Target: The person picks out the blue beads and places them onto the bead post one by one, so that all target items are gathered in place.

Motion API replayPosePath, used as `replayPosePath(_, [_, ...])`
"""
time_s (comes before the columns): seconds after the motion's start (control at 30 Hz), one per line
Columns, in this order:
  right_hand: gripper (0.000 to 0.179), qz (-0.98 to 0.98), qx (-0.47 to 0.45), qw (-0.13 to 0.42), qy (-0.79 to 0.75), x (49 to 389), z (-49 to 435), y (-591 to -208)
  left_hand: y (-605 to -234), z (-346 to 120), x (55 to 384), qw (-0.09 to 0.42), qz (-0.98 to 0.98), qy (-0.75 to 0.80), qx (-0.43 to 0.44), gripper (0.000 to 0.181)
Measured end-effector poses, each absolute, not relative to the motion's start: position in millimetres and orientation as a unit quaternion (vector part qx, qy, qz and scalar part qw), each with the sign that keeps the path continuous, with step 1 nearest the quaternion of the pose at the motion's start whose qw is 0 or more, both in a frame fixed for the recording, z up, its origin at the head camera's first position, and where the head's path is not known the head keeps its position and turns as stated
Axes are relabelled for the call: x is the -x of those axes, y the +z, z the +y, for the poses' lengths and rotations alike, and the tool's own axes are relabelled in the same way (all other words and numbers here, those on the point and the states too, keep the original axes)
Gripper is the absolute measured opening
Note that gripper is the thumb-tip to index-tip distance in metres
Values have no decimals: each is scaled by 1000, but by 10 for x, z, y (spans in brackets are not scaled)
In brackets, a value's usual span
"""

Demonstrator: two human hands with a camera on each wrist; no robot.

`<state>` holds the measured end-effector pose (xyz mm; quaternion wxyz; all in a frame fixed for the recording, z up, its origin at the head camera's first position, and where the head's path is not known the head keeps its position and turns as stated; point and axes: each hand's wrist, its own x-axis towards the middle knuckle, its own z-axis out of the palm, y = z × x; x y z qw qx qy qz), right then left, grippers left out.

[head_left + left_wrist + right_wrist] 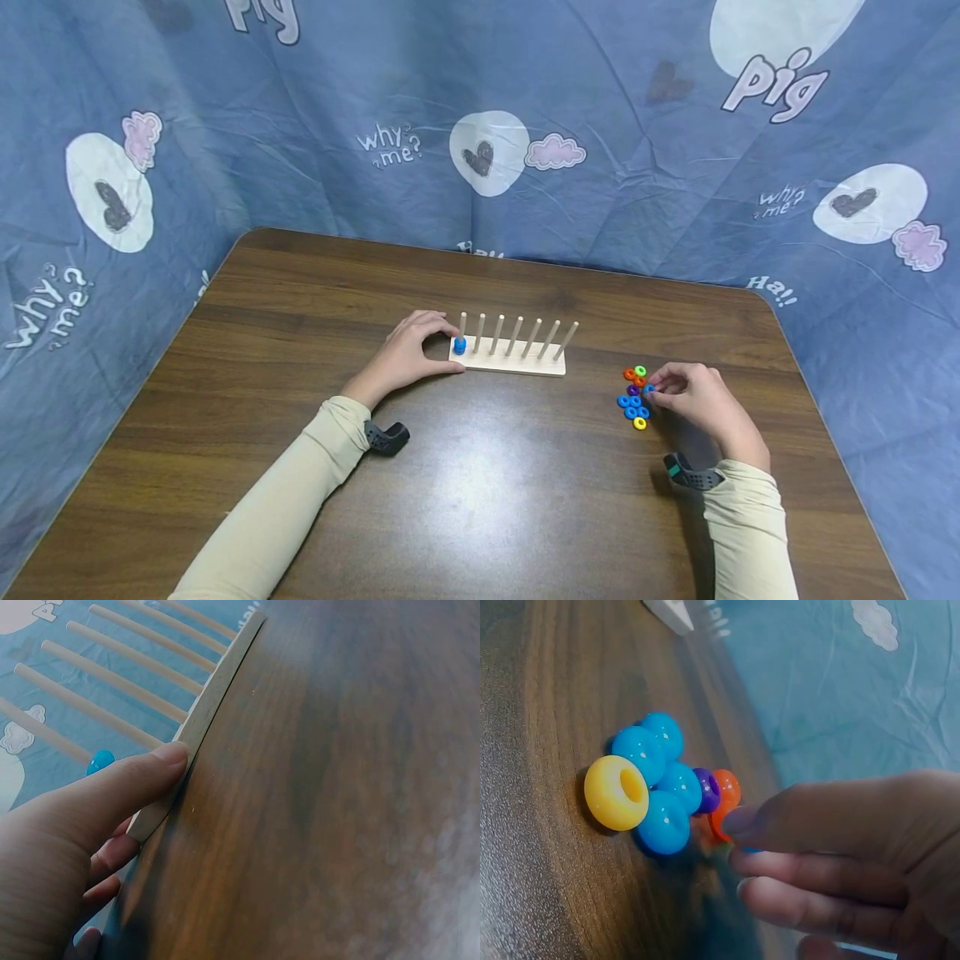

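My left hand (408, 352) grips the left end of a wooden peg stand (510, 363), thumb on its front edge and fingers behind. The stand carries a row of several upright pegs. Blue rings (460, 347) sit low on its leftmost peg; the other pegs are bare. Over at the right, my right hand (705, 402) pinches a blue ring (649, 389) between thumb and fingers, at the edge of a cluster of loose rings. In the right wrist view the fingers mostly hide that ring; only a sliver of blue shows.
The loose cluster holds several blue rings (662, 832), a yellow ring (604, 796), a purple ring (706, 789), orange rings (727, 782) and a green ring (640, 368). All lie on a brown wooden table (525, 467). A blue printed cloth (315, 142) hangs behind it.
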<state>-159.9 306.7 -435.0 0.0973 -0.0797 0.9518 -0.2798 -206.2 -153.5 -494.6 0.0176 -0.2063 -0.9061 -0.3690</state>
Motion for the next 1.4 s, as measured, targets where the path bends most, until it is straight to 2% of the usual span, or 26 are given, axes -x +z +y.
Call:
replayPosePath(0.5, [16,951,104,27,-291,1555,3027,-4284,-4943,-1528,2065,22,-906,-367,211,53])
replayPosePath(1.4, [15,936,133,-9,-326,1589,2690,-4025,-4959,-1533,2071,20,-906,-369,206,52])
